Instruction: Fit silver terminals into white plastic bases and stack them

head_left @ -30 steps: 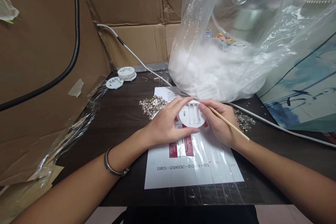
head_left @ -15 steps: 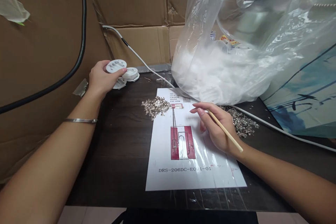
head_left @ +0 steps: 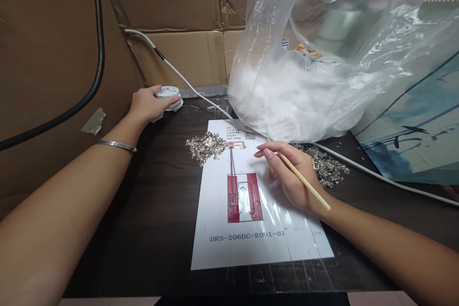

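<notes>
My left hand [head_left: 146, 103] is closed around the edge of a white round plastic part [head_left: 168, 91] at the back left of the table. That part lies on or against other white round pieces [head_left: 176, 105], partly hidden by my fingers. A thin wooden stick [head_left: 304, 179], like a chopstick, rests in my right hand [head_left: 292, 172], held between thumb and fingers over the printed sheet [head_left: 215, 253]. Left of the right fingertips is a heap of small shiny metal parts [head_left: 205, 147]. Behind the right hand lies a second metal heap [head_left: 328, 167].
A large clear plastic bag [head_left: 304, 100] full of white pieces stands at the back. A white cable [head_left: 182, 76] runs behind the sheet, and a black cable [head_left: 99, 52] hangs at the left. Cardboard [head_left: 179, 0] walls the back; a painted panel [head_left: 412, 138] stands right.
My left hand has lowered its white round part onto the other white pieces. The right hand still holds the stick in nearly the same place. The view has shifted slightly.
</notes>
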Action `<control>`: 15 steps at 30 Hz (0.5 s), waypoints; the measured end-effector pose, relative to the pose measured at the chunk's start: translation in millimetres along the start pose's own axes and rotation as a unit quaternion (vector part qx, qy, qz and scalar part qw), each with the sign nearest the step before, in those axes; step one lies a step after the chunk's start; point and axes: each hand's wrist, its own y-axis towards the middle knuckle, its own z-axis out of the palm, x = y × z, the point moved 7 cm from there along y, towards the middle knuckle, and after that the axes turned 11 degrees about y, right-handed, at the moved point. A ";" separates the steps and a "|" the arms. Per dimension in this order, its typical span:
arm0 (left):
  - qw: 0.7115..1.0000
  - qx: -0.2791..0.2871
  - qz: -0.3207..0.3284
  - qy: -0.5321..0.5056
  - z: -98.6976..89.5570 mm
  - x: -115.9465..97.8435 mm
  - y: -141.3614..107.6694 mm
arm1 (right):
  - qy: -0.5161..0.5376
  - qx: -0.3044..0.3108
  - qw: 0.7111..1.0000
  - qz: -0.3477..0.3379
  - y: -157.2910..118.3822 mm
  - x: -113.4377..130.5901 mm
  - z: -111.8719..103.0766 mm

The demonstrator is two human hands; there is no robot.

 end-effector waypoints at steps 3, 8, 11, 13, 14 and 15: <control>0.998 -0.031 -0.052 0.032 -8.0 -5.8 -5.0 | 0.009 0.004 1.000 0.007 0.2 -1.0 0.4; 0.993 -0.040 -0.097 0.048 -16.1 -7.9 -6.0 | -0.014 0.010 1.000 0.003 1.2 -0.9 0.9; 0.992 -0.037 -0.110 0.054 -16.8 -2.6 -5.3 | -0.015 0.012 1.000 0.012 0.9 -1.8 1.1; 0.992 -0.030 -0.108 0.061 -14.6 2.1 -3.6 | -0.012 0.014 1.000 0.014 0.6 -2.0 1.4; 0.992 -0.031 -0.107 0.067 -13.5 5.0 -2.4 | -0.012 0.015 1.000 0.014 0.6 -2.0 1.5; 0.991 -0.035 -0.105 0.074 -12.7 8.0 -1.0 | -0.012 0.016 1.000 0.012 0.6 -1.9 1.8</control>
